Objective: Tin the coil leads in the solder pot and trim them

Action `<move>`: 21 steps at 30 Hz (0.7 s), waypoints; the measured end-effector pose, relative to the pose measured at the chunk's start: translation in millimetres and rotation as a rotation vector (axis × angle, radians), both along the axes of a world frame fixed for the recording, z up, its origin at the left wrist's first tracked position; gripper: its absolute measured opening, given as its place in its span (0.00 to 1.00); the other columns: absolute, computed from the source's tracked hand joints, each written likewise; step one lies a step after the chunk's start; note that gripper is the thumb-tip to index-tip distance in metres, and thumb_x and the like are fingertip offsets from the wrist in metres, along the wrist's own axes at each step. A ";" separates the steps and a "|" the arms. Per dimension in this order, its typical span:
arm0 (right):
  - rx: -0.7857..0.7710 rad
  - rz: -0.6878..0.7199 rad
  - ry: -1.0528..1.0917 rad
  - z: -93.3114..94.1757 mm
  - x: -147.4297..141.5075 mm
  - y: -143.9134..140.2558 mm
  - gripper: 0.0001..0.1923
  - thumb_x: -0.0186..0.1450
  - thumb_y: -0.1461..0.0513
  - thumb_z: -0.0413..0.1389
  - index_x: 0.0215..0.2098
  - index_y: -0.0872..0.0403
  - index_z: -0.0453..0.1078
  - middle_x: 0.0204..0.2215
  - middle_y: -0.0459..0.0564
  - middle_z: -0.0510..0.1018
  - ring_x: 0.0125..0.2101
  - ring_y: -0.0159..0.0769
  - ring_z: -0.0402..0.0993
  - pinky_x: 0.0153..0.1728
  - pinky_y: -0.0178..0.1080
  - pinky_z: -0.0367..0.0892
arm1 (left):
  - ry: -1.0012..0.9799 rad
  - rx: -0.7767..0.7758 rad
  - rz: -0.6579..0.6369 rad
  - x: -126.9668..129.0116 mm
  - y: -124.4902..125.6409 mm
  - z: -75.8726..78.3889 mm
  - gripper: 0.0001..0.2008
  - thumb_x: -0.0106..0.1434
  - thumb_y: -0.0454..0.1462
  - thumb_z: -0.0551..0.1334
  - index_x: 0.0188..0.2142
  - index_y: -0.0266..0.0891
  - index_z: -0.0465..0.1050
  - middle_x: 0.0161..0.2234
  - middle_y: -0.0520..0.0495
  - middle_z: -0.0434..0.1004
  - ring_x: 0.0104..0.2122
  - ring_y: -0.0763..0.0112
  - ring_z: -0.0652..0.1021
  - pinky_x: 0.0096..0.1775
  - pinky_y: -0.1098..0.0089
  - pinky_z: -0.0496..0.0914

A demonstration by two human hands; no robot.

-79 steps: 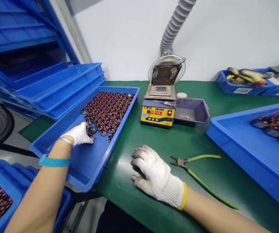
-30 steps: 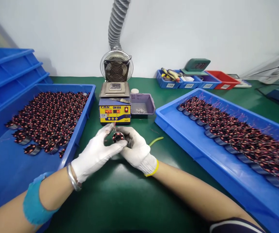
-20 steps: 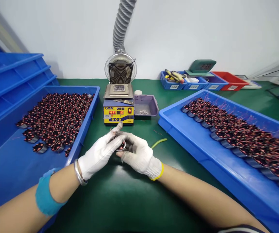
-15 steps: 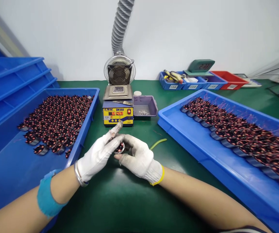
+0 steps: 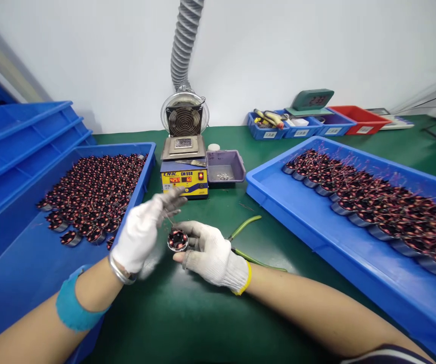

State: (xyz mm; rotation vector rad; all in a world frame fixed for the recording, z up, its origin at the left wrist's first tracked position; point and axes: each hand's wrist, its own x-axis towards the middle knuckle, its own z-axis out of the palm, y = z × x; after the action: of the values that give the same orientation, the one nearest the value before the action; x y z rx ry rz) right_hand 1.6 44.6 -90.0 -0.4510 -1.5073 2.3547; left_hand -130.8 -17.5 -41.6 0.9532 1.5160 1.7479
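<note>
**Wound coil held at the green bench**

Green matting covers the bench (image 5: 210, 323) in front of me, with a white wall behind it. My right hand (image 5: 212, 253), in a white knit glove with a yellow cuff, is closed around a small round metal-ringed coil wound with dark red copper wire (image 5: 177, 239), held just above the mat, its open face turned up toward me. My left hand (image 5: 142, 232), also in a white glove, is blurred beside the coil; its fingers are loosely spread and reach toward a thin wire lead standing up from the coil, but I cannot tell whether they pinch it.

Left of my hands lies a large blue plastic tray (image 5: 24, 273) with many similar coils heaped in its far half. A second long blue tray (image 5: 316, 222) on the right holds rows of the same coils. Green-handled side cutters (image 5: 245, 225) lie on the mat just beyond my right hand, partly hidden by it. Further back stands a yellow and blue solder pot with red digit displays (image 5: 183, 177), a small grey plastic bin (image 5: 225, 166) touching its right side, and a round wire-guarded fan with a grey ribbed hose (image 5: 184, 112) behind it. Small blue and red bins (image 5: 316, 124) line the wall at the far right.
</note>
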 end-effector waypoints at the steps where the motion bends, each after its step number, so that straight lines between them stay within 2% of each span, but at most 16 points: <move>1: 0.001 0.000 -0.006 0.0 0.2 -1.0 0.27 0.46 0.65 0.64 0.45 0.55 0.66 0.37 0.49 0.75 0.33 0.33 0.73 0.29 0.35 0.71 | -0.042 0.067 0.064 -7.9 0.4 4.6 0.17 0.64 0.49 0.53 0.43 0.44 0.74 0.51 0.48 0.74 0.48 0.61 0.76 0.49 0.62 0.70; 3: 0.017 -0.008 -0.011 0.1 0.5 -2.0 0.26 0.46 0.65 0.64 0.44 0.55 0.67 0.37 0.49 0.75 0.33 0.32 0.73 0.29 0.34 0.71 | -0.093 0.154 0.184 -25.4 -1.1 14.8 0.16 0.65 0.48 0.52 0.39 0.45 0.74 0.48 0.50 0.76 0.44 0.64 0.78 0.44 0.65 0.72; 5: 0.055 -0.030 -0.002 0.3 0.5 -1.4 0.26 0.46 0.65 0.63 0.45 0.54 0.67 0.37 0.49 0.75 0.32 0.33 0.74 0.28 0.34 0.71 | -0.071 0.074 0.189 -39.7 -5.2 22.7 0.18 0.64 0.49 0.52 0.37 0.41 0.75 0.42 0.48 0.80 0.37 0.67 0.79 0.37 0.69 0.73; 7: 0.118 -0.067 0.017 -0.3 0.6 0.4 0.26 0.48 0.65 0.63 0.46 0.53 0.67 0.38 0.49 0.75 0.33 0.34 0.74 0.28 0.35 0.72 | 0.040 -0.158 0.036 -45.6 -10.1 25.2 0.19 0.60 0.50 0.56 0.36 0.38 0.76 0.33 0.46 0.81 0.28 0.69 0.78 0.29 0.71 0.71; 9: 0.211 -0.117 0.030 -2.1 0.9 2.9 0.26 0.49 0.64 0.63 0.46 0.53 0.67 0.39 0.50 0.75 0.35 0.36 0.75 0.34 0.38 0.73 | 0.207 -0.398 -0.139 -41.6 -13.3 22.6 0.18 0.51 0.47 0.66 0.36 0.37 0.78 0.28 0.46 0.80 0.23 0.70 0.76 0.25 0.72 0.70; 11: 0.338 -0.151 0.028 -5.4 1.3 5.2 0.25 0.49 0.63 0.63 0.46 0.52 0.68 0.40 0.50 0.75 0.38 0.38 0.74 0.40 0.41 0.72 | 0.319 -0.527 -0.210 -31.0 -14.0 18.4 0.17 0.44 0.42 0.71 0.35 0.38 0.78 0.27 0.48 0.80 0.25 0.69 0.76 0.26 0.72 0.71; 12: 0.405 -0.157 0.024 -7.3 1.5 6.1 0.24 0.49 0.63 0.63 0.46 0.52 0.68 0.40 0.50 0.75 0.39 0.39 0.74 0.42 0.42 0.72 | 0.334 -0.551 -0.203 -24.9 -13.5 16.8 0.15 0.44 0.41 0.71 0.32 0.39 0.78 0.27 0.49 0.80 0.25 0.68 0.77 0.27 0.72 0.72; 14: 0.514 -0.159 0.011 -11.1 1.6 7.4 0.24 0.50 0.62 0.63 0.46 0.51 0.68 0.40 0.50 0.76 0.39 0.39 0.74 0.43 0.42 0.71 | 0.296 -0.556 -0.162 -15.1 -12.1 16.3 0.11 0.47 0.42 0.70 0.28 0.38 0.78 0.23 0.49 0.78 0.22 0.70 0.76 0.24 0.73 0.70; 17: 0.581 -0.166 -0.007 -14.3 1.4 8.6 0.25 0.50 0.61 0.64 0.47 0.51 0.68 0.40 0.50 0.76 0.38 0.38 0.74 0.42 0.42 0.71 | 0.155 -0.498 -0.062 -12.7 -10.1 22.1 0.10 0.48 0.41 0.69 0.24 0.36 0.77 0.17 0.50 0.75 0.15 0.75 0.71 0.18 0.75 0.67; 19: 0.604 -0.171 -0.010 -14.1 1.5 8.8 0.26 0.50 0.60 0.64 0.48 0.52 0.68 0.41 0.51 0.76 0.37 0.38 0.74 0.42 0.42 0.71 | 0.015 -0.335 0.074 -19.4 -8.3 27.5 0.08 0.48 0.39 0.70 0.24 0.36 0.76 0.18 0.51 0.75 0.14 0.77 0.71 0.17 0.77 0.66; 21: 0.610 -0.169 -0.010 -11.9 2.2 8.4 0.26 0.51 0.60 0.63 0.48 0.52 0.68 0.40 0.50 0.76 0.37 0.37 0.74 0.42 0.42 0.71 | -0.137 -0.099 0.236 -29.2 -5.5 30.7 0.06 0.49 0.36 0.69 0.26 0.36 0.75 0.21 0.52 0.75 0.17 0.79 0.72 0.17 0.80 0.65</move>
State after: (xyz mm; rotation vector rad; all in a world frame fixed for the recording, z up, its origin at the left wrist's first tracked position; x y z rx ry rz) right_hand 3.8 53.0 -101.9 -0.4087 -1.9881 1.6514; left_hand -159.9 -23.0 -11.0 0.6116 1.6615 1.8393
